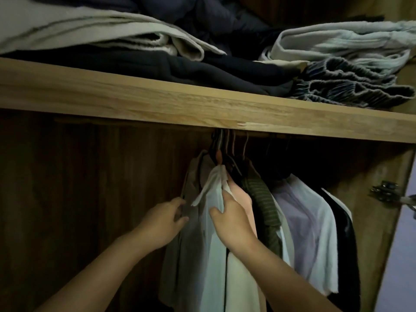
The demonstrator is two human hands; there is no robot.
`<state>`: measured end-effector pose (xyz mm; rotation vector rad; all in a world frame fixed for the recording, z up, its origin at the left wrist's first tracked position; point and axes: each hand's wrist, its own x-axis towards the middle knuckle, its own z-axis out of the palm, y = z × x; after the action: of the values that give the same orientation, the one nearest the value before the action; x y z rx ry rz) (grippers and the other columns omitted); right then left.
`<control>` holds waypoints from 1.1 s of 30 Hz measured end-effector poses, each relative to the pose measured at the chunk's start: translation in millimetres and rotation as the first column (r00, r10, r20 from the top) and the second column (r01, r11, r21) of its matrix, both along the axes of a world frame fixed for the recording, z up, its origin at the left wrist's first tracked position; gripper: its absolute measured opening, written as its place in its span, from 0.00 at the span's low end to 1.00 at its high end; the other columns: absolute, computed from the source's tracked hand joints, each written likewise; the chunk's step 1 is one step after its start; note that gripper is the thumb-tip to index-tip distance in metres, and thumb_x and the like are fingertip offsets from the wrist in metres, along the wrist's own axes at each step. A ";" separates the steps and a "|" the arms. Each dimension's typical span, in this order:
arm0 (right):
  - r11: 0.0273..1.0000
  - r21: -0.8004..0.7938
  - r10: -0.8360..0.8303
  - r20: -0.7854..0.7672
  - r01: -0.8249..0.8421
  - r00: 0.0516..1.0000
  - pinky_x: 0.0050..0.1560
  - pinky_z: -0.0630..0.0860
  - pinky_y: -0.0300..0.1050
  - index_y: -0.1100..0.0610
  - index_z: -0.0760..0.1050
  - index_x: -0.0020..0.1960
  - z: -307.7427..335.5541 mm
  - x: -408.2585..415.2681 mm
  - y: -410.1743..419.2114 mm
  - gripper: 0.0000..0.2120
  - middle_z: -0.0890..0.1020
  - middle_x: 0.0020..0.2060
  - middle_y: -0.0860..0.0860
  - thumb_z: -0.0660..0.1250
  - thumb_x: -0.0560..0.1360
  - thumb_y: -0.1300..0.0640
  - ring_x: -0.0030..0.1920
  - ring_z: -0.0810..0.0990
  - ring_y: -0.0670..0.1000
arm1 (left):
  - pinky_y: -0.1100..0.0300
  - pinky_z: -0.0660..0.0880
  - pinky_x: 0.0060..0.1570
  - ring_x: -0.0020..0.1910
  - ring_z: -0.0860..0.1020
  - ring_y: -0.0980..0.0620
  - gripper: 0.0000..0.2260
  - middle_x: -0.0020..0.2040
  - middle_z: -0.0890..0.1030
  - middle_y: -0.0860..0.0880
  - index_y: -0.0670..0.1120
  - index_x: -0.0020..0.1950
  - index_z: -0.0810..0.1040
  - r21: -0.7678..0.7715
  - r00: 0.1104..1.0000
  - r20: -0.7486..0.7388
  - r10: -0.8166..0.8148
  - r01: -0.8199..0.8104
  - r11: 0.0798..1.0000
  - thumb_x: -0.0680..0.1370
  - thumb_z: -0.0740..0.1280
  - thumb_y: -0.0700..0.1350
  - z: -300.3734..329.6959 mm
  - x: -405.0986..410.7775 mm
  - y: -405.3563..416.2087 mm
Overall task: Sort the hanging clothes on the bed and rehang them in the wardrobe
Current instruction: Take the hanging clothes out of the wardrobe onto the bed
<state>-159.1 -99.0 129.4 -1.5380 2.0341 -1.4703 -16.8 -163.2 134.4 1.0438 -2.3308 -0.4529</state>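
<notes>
1. White shirt point(215, 212), centre of the frame: we see it hanging from a hanger under the shelf, second in the row of garments; its collar flap sticks out to the left, which we judge is why both hands are on it
2. Right hand point(231, 224), just right of centre: we see the fingers curled round the shirt's shoulder, thumb in front and fingertips tucked behind the fabric, seemingly to steady the garment on its hanger
3. Left hand point(163, 219), left of centre: fingers are loosely bent towards the edge of the grey shirt point(191, 190) beside it; we cannot tell whether they pinch cloth or merely touch it, though the pose suggests parting the garments
4. Hangers point(221, 152), upper centre: hooks bunch tightly on a rail hidden by the shelf edge
5. Remaining row, right of centre: a green striped garment point(263, 203), a lilac shirt point(301, 212) and a dark garment point(344, 233) hang pressed together
6. Wooden shelf point(157, 97), across the upper frame: it carries folded clothes point(135, 66)
7. Door hinge point(385, 191), right edge
</notes>
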 end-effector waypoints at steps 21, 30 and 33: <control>0.879 -0.437 0.475 0.774 -0.188 0.419 0.41 0.81 0.47 0.54 0.75 0.58 47.7 1.5 -29.5 0.22 0.82 0.50 0.59 0.53 0.75 0.73 0.46 0.82 0.57 | 0.69 0.69 0.39 0.41 0.73 0.60 0.11 0.44 0.76 0.55 0.46 0.57 0.75 -0.065 0.883 -0.468 0.037 -0.076 0.995 0.77 0.61 0.35 13.3 15.4 -54.7; 0.838 -0.474 0.546 0.747 -0.272 0.380 0.43 0.80 0.47 0.51 0.76 0.54 49.9 -0.6 -15.2 0.24 0.82 0.48 0.56 0.52 0.73 0.74 0.46 0.81 0.55 | 0.71 0.68 0.39 0.41 0.73 0.61 0.10 0.42 0.75 0.57 0.46 0.56 0.76 -0.097 0.889 -0.448 0.094 -0.153 0.983 0.77 0.62 0.36 17.4 29.2 -34.4; 0.800 -0.473 0.593 0.717 -0.369 0.367 0.39 0.81 0.46 0.53 0.77 0.58 36.5 -5.9 4.0 0.28 0.84 0.49 0.56 0.49 0.71 0.76 0.46 0.83 0.55 | 0.66 0.70 0.39 0.43 0.76 0.54 0.10 0.44 0.77 0.53 0.46 0.55 0.76 -0.102 0.877 -0.463 0.131 -0.200 0.974 0.77 0.62 0.35 17.4 37.5 -25.4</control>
<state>-165.0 -95.0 165.9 -0.9705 0.7375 -1.7132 20.7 -188.6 151.7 0.9387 -1.8133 -0.3998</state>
